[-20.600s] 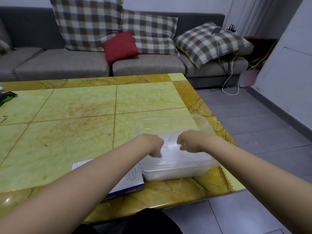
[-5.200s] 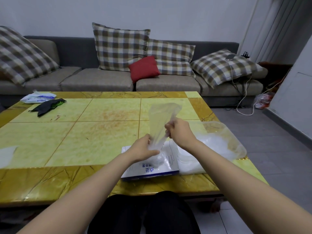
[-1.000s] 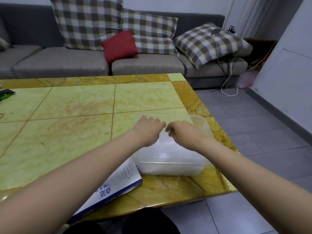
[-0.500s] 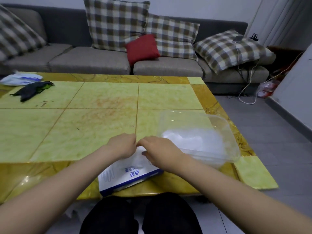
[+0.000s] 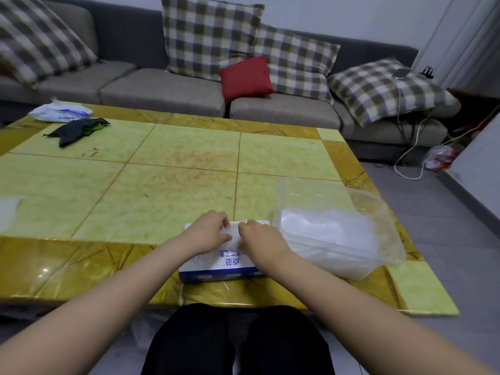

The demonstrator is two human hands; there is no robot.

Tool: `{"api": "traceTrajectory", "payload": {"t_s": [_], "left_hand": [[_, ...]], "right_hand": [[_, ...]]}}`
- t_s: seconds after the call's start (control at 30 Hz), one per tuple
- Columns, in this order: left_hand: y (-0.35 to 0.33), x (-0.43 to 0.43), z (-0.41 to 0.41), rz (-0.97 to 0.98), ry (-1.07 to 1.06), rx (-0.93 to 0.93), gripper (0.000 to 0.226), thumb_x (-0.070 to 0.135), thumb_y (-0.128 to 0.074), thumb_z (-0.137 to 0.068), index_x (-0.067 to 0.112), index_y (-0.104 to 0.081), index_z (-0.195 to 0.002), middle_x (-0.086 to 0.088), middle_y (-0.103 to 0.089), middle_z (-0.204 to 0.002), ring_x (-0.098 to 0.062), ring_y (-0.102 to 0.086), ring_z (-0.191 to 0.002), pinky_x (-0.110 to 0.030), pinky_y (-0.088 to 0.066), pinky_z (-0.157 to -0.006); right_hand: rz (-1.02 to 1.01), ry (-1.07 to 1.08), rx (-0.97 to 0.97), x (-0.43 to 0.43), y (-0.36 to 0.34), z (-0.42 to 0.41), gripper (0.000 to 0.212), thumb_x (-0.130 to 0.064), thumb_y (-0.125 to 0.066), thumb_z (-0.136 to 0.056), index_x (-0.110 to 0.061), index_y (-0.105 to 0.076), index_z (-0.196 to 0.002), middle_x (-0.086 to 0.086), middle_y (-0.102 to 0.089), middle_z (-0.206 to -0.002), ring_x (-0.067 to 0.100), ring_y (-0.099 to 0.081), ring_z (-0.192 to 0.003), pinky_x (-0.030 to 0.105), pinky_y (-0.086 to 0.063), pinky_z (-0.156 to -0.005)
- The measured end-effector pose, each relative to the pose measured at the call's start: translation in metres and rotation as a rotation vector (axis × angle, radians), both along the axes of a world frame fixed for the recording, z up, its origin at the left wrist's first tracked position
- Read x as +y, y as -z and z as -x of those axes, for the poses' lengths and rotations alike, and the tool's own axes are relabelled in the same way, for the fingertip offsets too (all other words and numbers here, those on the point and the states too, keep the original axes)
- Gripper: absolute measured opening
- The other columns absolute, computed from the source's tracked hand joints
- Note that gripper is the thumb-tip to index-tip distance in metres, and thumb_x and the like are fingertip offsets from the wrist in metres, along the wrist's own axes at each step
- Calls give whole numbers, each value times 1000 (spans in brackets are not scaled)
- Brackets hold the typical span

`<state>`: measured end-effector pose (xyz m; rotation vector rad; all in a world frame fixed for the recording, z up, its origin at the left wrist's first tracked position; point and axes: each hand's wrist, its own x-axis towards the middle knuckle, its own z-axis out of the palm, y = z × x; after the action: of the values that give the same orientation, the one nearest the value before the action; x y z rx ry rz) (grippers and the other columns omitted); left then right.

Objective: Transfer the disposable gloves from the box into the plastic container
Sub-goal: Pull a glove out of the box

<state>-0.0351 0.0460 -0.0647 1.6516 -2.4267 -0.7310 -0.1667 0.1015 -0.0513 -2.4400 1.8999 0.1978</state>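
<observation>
The white and blue glove box (image 5: 226, 265) lies flat near the table's front edge. Both hands sit on its top, fingers curled. My left hand (image 5: 209, 231) and my right hand (image 5: 258, 238) pinch a thin clear disposable glove (image 5: 233, 237) at the box opening between them. Right beside the box stands the clear plastic container (image 5: 378, 203), holding a pile of clear gloves (image 5: 324, 226). The box opening itself is hidden under my fingers.
A black cloth (image 5: 78, 128) and a white and blue packet (image 5: 61, 113) lie at the table's far left. A white scrap (image 5: 8, 212) sits at the left edge. Behind the yellow tiled table (image 5: 176, 169) is a grey sofa (image 5: 162, 87) with checked cushions; cables trail on the floor at right.
Both hands have left the container and moved left onto the glove box, where they now pinch a glove. The view has swung left and up.
</observation>
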Motion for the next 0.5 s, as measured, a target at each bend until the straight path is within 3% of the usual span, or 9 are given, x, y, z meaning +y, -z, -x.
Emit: {"api": "traceTrajectory", "payload": {"t_s": [0.13,0.3,0.37,0.47,0.5], "left_hand": [[-1,-1,-3,44,-53,105,9,14,-55,-93,8,-60,-89,-2,-55,-87,-16,-49,-80,-24,-32,-67],[-4,-1,-6,-49,-193,336,12,11,-46,-97,10,-54,-87,0,-54,-81,-17,-48,-75,-25,-38,-61],[-6,0,-7,-48,-187,378,12,11,-47,-96,11,-55,-87,-1,-56,-83,-16,-49,-75,-24,-40,-62],[-3,5,-8,-42,-56,296,5,17,-59,-90,16,-56,-94,-2,-60,-101,-17,-54,-93,-25,-43,-78],[0,7,-10,-68,-9,238,19,21,-66,-85,18,-56,-102,-2,-58,-110,-17,-53,-100,-25,-43,-84]], "right_hand": [[7,18,-8,0,1,3,29,-17,-50,-95,-10,-42,-123,9,-57,-120,29,-58,-105,31,-33,-68],[-15,94,-78,-3,-2,4,44,-41,-45,-97,-9,-39,-128,13,-62,-116,31,-60,-103,34,-44,-74],[-26,81,-75,-3,-1,2,44,-40,-46,-97,-10,-40,-128,11,-59,-119,31,-60,-104,34,-44,-75],[-41,35,-99,0,-1,1,47,-37,-56,-92,-9,-40,-127,9,-53,-124,26,-51,-113,33,-42,-81],[-36,8,-85,1,-1,1,48,-35,-59,-90,-9,-41,-126,9,-51,-125,25,-47,-115,32,-40,-82]]}}
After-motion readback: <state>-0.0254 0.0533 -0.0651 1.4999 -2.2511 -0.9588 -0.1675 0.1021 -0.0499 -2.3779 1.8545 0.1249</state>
